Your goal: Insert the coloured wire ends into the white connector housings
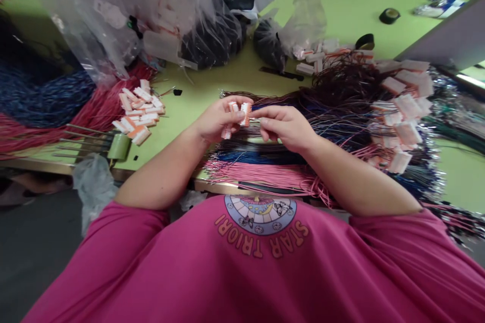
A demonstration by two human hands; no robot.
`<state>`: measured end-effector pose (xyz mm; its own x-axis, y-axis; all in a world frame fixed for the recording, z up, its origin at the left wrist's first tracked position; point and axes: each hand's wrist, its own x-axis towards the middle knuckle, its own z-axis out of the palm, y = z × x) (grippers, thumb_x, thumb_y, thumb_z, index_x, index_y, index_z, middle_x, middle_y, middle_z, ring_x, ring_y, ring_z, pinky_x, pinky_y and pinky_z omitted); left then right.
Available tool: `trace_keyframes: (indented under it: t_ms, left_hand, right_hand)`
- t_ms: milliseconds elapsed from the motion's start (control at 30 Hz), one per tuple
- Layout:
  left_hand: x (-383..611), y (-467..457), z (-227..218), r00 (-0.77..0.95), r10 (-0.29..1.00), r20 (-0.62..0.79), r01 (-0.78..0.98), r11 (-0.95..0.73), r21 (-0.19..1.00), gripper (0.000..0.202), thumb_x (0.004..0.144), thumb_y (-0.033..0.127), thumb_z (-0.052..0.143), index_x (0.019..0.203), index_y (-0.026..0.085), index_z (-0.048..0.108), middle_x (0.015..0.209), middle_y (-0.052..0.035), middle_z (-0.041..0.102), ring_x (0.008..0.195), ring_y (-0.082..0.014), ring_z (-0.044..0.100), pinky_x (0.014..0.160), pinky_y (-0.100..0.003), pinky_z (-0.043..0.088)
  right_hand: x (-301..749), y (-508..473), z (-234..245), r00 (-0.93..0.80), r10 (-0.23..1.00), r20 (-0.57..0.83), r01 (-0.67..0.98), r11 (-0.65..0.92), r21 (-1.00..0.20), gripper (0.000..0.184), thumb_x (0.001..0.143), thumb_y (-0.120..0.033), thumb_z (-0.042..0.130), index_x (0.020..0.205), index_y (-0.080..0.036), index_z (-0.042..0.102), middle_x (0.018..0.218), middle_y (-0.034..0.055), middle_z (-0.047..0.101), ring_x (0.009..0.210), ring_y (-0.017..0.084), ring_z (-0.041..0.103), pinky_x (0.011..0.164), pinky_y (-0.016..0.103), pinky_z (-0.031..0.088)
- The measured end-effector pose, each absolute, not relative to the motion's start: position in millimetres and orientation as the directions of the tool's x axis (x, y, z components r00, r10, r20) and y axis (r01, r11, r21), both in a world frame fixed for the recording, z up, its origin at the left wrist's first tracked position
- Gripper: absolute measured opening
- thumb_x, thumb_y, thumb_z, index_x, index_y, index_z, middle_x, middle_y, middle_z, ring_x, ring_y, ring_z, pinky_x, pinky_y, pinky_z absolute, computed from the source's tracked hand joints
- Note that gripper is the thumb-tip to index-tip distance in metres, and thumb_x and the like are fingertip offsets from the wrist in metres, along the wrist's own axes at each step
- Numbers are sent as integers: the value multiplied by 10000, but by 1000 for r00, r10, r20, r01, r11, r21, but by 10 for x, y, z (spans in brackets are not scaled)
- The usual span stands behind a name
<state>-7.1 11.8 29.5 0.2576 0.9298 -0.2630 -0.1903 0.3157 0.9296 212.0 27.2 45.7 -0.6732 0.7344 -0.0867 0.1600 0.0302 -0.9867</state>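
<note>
My left hand (pixel 222 117) is closed around a few white-and-orange plastic connector housings. One connector housing (pixel 246 114) sticks out between thumb and fingers, its orange side toward my right hand. My right hand (pixel 282 125) has its thumb and index finger pinched together right at that orange side. A thin wire seems to be in the pinch, though its end is too small to make out clearly. Under both hands lie bundles of wires, with dark brown, blue and pink wires (pixel 261 174) running sideways along the table's front edge.
Loose connector housings (pixel 140 111) are piled at left, beside a green cylinder with metal rods (pixel 119 146). Wired housings (pixel 407 111) are heaped at right. Plastic bags (pixel 212 35) stand behind. Black tape rolls (pixel 389 15) lie on the green table (pixel 348 5).
</note>
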Motion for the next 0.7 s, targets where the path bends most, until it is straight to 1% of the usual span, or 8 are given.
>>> trace_keyframes:
  t_ms: [67, 133, 200, 267, 367, 567, 633, 700]
  left_hand:
    - [-60, 112, 296, 248, 937, -248, -217, 303, 928, 637, 551, 321, 966, 1105, 217, 669, 727, 34, 653, 475, -65, 526, 389, -191, 267]
    - [-55, 106, 290, 251, 935, -249, -228, 308, 924, 661, 532, 342, 985, 1098, 218, 668, 714, 44, 644, 455, -59, 514, 373, -188, 251]
    - [-57, 101, 277, 262, 930, -258, -221, 319, 922, 685, 539, 377, 990, 1120, 220, 663, 691, 53, 637, 423, -55, 488, 357, -191, 233]
    - [-62, 97, 262, 270, 927, -262, -205, 321, 924, 699, 554, 398, 985, 1144, 220, 656, 680, 58, 635, 408, -54, 477, 352, -190, 236]
    - [-62, 93, 242, 266, 929, -259, -183, 312, 932, 684, 573, 389, 970, 1153, 219, 647, 684, 59, 637, 418, -53, 496, 358, -181, 259]
    - [-38, 89, 245, 233, 943, -237, -128, 272, 954, 634, 600, 346, 926, 1145, 219, 630, 669, 68, 619, 406, -45, 470, 357, -184, 248]
    - [-28, 85, 256, 213, 950, -227, -102, 253, 962, 604, 616, 328, 903, 1142, 211, 630, 670, 65, 617, 416, -48, 475, 367, -184, 266]
    - [-20, 80, 266, 198, 958, -209, -75, 228, 971, 568, 639, 304, 873, 1143, 202, 631, 681, 58, 622, 434, -52, 487, 385, -185, 295]
  right_hand:
    - [2112, 251, 437, -604, 797, -26, 250, 158, -955, 257, 931, -344, 567, 1014, -158, 725, 617, -40, 617, 556, 94, 468, 598, 247, 385]
    - [2104, 238, 418, -528, 843, 107, 341, 326, -882, 198, 903, -291, 577, 892, -157, 723, 683, -5, 665, 636, 111, 530, 671, 263, 418]
    - [2104, 236, 394, -474, 850, 232, 398, 442, -804, 215, 905, -280, 573, 874, -157, 746, 793, 28, 725, 728, 135, 591, 735, 277, 437]
    - [2110, 239, 368, -448, 849, 280, 432, 480, -764, 258, 933, -289, 549, 918, -160, 772, 859, 43, 756, 773, 152, 627, 763, 286, 444]
    - [2114, 232, 350, -447, 852, 272, 515, 494, -701, 282, 957, -294, 534, 944, -167, 785, 878, 52, 769, 788, 168, 649, 775, 294, 439]
    - [2091, 206, 413, -549, 820, 162, 687, 553, -471, 348, 999, -297, 455, 934, -166, 772, 902, 88, 767, 789, 189, 618, 752, 315, 378]
    - [2079, 220, 434, -571, 814, 106, 694, 547, -468, 355, 994, -287, 437, 912, -159, 758, 888, 92, 754, 772, 186, 594, 744, 319, 359]
    - [2069, 246, 449, -582, 811, 66, 661, 519, -541, 333, 970, -278, 443, 864, -159, 735, 844, 76, 728, 751, 172, 563, 734, 311, 352]
